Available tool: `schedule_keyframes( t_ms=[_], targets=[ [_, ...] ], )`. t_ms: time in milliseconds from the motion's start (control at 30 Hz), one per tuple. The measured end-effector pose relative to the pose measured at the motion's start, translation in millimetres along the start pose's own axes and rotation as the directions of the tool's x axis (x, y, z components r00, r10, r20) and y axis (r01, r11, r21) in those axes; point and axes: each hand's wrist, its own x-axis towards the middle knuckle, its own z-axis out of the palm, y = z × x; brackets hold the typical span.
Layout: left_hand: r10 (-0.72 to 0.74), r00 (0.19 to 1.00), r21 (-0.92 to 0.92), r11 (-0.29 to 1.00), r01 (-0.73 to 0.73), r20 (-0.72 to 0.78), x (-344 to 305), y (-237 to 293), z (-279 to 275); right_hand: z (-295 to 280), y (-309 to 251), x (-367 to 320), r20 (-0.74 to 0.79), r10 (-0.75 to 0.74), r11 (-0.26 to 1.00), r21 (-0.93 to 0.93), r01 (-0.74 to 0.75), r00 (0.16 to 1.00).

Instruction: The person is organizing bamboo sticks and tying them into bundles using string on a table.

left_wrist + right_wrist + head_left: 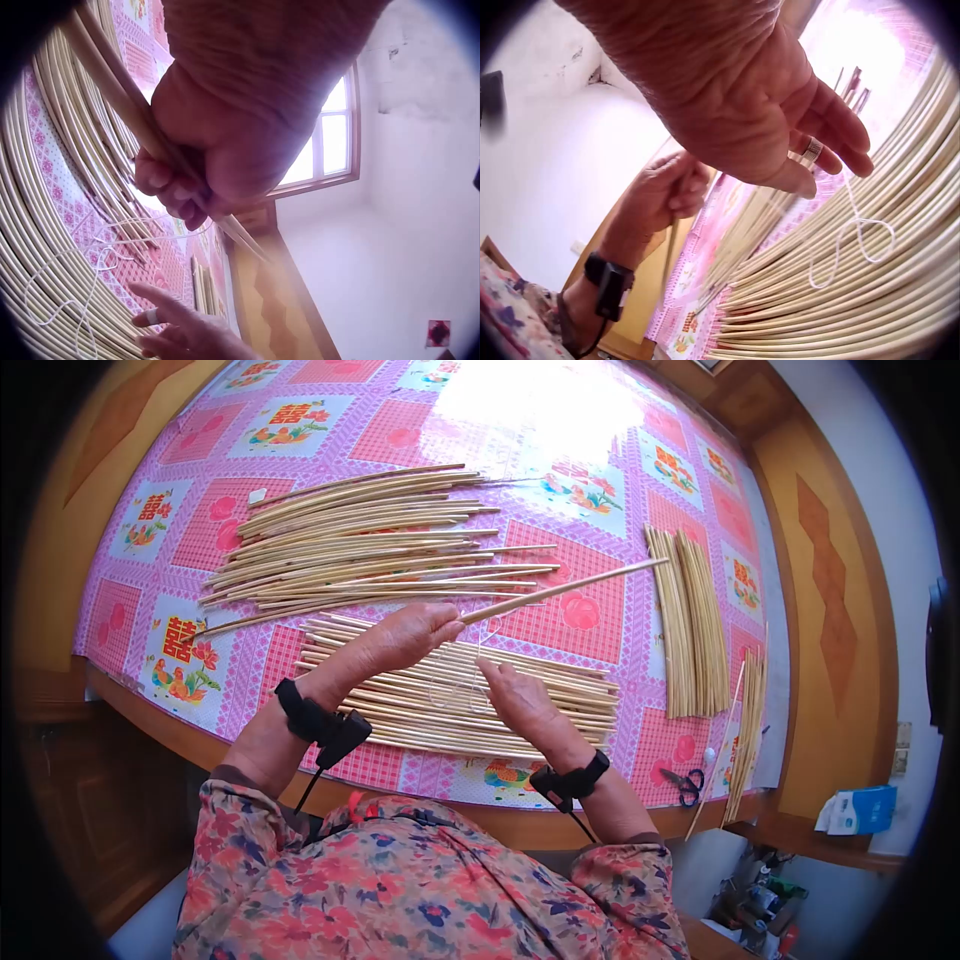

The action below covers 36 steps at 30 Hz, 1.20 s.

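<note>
My left hand (pixel 410 632) grips a pair of thin straw-coloured stalks (pixel 112 82), its fingers curled round them. They slant up to the right over the table in the head view. Below lies a row of stalks (pixel 400 725) set side by side. A thin white string (pixel 857 222) loops loosely over this row and, in the left wrist view, runs up toward the left hand. My right hand (pixel 525 703), a ring on one finger, hovers over the row with fingers loosely extended and nothing gripped. The string passes close by its fingertips in the right wrist view.
Behind the row lies a loose pile of stalks (pixel 370 540). Stalk bundles (pixel 690 625) stretch along the right side, with a thinner bundle (pixel 745 735) at the table's right edge. Scissors (pixel 685 787) rest near the front right corner. A patterned pink tablecloth (pixel 640 755) covers the table.
</note>
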Motion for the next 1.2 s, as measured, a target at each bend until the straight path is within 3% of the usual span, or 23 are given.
schedule_keyframes(
  t_ms=[67, 133, 200, 233, 300, 333, 400, 500, 533, 600, 633, 733, 900, 1000, 1067, 1100, 1133, 1200],
  targets=[
    [-0.025, 0.999, -0.046, 0.999, 0.026, 0.024, 0.3, -8.3, 0.6, -15.9, -12.8, -4.2, 0.031, -0.02, 0.997, -0.074, 0.022, 0.999],
    [0.042, 0.999, 0.086, 0.995, -0.042, 0.001, -0.3, -15.4, 0.4, -43.5, -29.0, -9.2, 0.046, -0.034, 0.993, -0.115, 0.04, 0.998],
    [0.034, 0.999, 0.103, 0.994, -0.035, 0.02, -3.1, -15.8, 0.4, -69.8, -36.8, -12.3, -0.066, -0.127, 0.976, 0.169, 0.136, 0.99],
    [0.03, 0.999, 0.129, 0.991, -0.036, 0.045, -3.3, -12.6, 0.6, -78.8, -34.3, -7.2, -0.135, -0.071, 0.946, 0.304, 0.11, 0.988],
    [0.032, 0.997, 0.13, 0.991, -0.041, 0.071, -4.5, -6.5, 3.1, -96.4, -30.1, 13.3, -0.312, 0.011, 0.956, 0.282, 0.082, 0.95],
    [0.028, 0.997, 0.165, 0.986, -0.04, 0.075, -4.1, -4.4, 6.1, -98.7, -28.1, 23.0, -0.304, 0.013, 0.956, 0.282, 0.078, 0.952],
    [0.016, 0.993, 0.239, 0.97, -0.044, 0.118, -1.9, 1.7, 6.8, -100.9, -25.6, 40.8, -0.322, -0.032, 0.999, -0.004, 0.033, 0.946],
    [0.04, 0.997, 0.239, 0.97, -0.054, 0.063, 0.7, -0.7, 14.7, -81.4, -24.4, 55.2, -0.054, -0.008, 1.0, -0.016, 0.007, 0.998],
    [0.047, 0.994, 0.268, 0.961, -0.073, 0.1, 1.2, -1.6, 13.8, -75.2, -19.9, 58.6, -0.048, -0.014, 1.0, -0.014, 0.013, 0.999],
    [0.031, 0.995, 0.304, 0.951, -0.059, 0.096, 5.0, -1.8, 15.7, -56.8, -0.3, 65.8, 0.141, 0.148, 0.857, 0.476, -0.198, 0.979],
    [0.024, 0.995, 0.342, 0.938, -0.054, 0.092, 7.1, -2.4, 15.9, -50.5, 9.1, 69.0, 0.144, 0.145, 0.857, 0.477, -0.197, 0.979],
    [0.051, 0.992, 0.343, 0.935, -0.087, 0.113, 13.4, -4.9, 15.9, -43.5, 24.8, 71.7, 0.156, 0.08, 0.596, 0.784, -0.173, 0.984],
    [0.069, 0.988, 0.398, 0.909, -0.12, 0.138, 27.8, -2.3, 15.8, -46.5, 29.2, 70.3, 0.135, 0.051, 0.57, 0.81, -0.14, 0.99],
    [0.027, 0.985, 0.354, 0.931, -0.087, 0.172, 34.3, -1.8, 15.2, -44.6, 32.4, 71.2, 0.045, 0.062, 0.646, 0.76, -0.074, 0.997],
    [0.071, 0.984, 0.342, 0.931, -0.125, 0.166, 36.3, -8.8, 21.1, -41.8, 37.4, 76.3, -0.152, 0.087, 0.573, 0.816, 0.075, 0.985],
    [0.062, 0.985, 0.346, 0.931, -0.116, 0.163, 36.2, -14.3, 24.3, -59.6, 33.4, 78.0, -0.111, 0.189, 0.348, 0.937, 0.039, 0.976],
    [0.012, 0.977, 0.356, 0.93, -0.089, 0.212, 35.1, -20.6, 27.7, -79.0, 39.4, 82.5, -0.175, 0.259, 0.222, 0.968, 0.118, 0.95],
    [-0.044, 0.967, 0.32, 0.947, -0.041, 0.252, 32.8, -28.0, 28.8, -116.4, 80.5, 91.6, -0.338, 0.348, 0.203, 0.938, 0.281, 0.874]
  ],
)
